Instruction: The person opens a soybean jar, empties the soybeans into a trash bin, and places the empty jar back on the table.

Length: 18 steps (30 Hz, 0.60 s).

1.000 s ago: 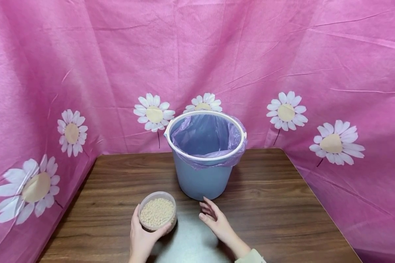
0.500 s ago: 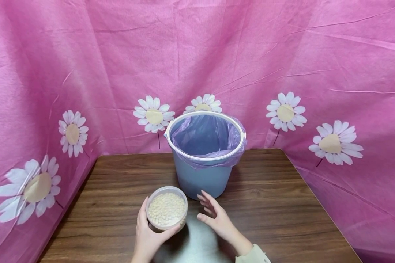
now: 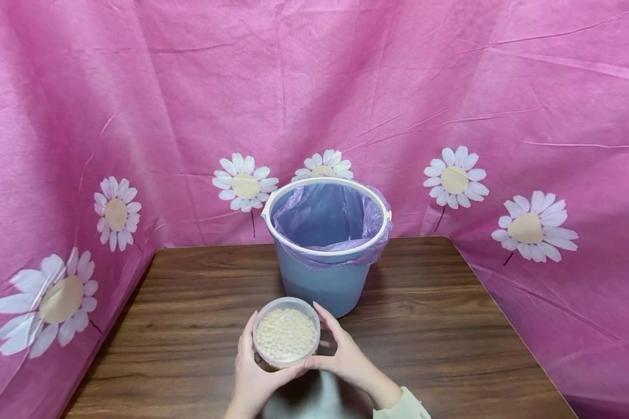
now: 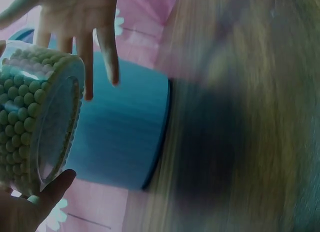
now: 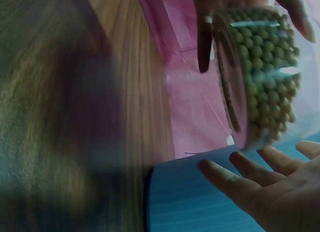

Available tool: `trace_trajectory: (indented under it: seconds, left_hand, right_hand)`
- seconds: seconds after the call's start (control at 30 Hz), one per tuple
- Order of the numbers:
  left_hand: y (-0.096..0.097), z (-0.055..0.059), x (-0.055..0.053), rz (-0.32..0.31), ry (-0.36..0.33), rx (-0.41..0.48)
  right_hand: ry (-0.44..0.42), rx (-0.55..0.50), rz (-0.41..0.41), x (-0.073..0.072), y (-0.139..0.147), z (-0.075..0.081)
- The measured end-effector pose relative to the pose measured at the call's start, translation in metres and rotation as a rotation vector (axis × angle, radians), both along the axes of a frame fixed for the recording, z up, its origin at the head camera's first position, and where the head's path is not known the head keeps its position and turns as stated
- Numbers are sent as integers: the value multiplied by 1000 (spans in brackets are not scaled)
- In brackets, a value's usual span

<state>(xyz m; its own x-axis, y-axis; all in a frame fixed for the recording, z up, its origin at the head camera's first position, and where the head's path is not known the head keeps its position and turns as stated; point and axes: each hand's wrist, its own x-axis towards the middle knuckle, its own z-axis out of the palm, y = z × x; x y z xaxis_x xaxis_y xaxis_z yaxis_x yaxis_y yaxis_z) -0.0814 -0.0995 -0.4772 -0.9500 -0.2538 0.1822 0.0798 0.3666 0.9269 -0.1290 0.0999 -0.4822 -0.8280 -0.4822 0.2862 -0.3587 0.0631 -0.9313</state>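
Observation:
A clear round plastic tub (image 3: 285, 303), filled with small pale round balls that look like dried soybeans (image 3: 286, 336), is held above the table in front of a bin. My left hand (image 3: 258, 372) grips it from the left, thumb along the near side. At its right side is my right hand (image 3: 347, 356), thumb and index fingertip right at the wall. The right wrist view has that hand's fingers (image 5: 235, 184) spread and nearly straight below the tub (image 5: 260, 82). The tub's underside (image 4: 59, 124) shows in the left wrist view.
Behind the tub stands a blue-grey bin (image 3: 320, 286) with a white rim and a purple bag liner (image 3: 364, 244) folded over it. Both rest on a dark wood-grain table (image 3: 451, 326). A pink cloth (image 3: 188, 87) with daisies encloses the back and sides.
My left hand has lifted the tub and carried it right to below the bin's front. My right hand has stayed nearly in place, and the tub now meets its fingertips.

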Motion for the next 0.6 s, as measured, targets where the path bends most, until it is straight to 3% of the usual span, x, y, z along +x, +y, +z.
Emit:
trace_trajectory:
  seconds: [0.17, 0.33, 0.47, 0.6]
  left_hand:
    - [10, -3, 1, -20, 2, 13]
    - [16, -7, 0, -32, 56, 6]
    - [19, -9, -2, -58, 82, -12]
    - [19, -8, -3, -85, 39, -15]
  right_hand:
    - [-38, -47, -14, 3, -2, -3]
    - [-46, -108, -34, 3, -5, -3]
    - [-7, -69, -93, 3, -5, -4]
    - [-15, 2, -152, 6, -4, -4]
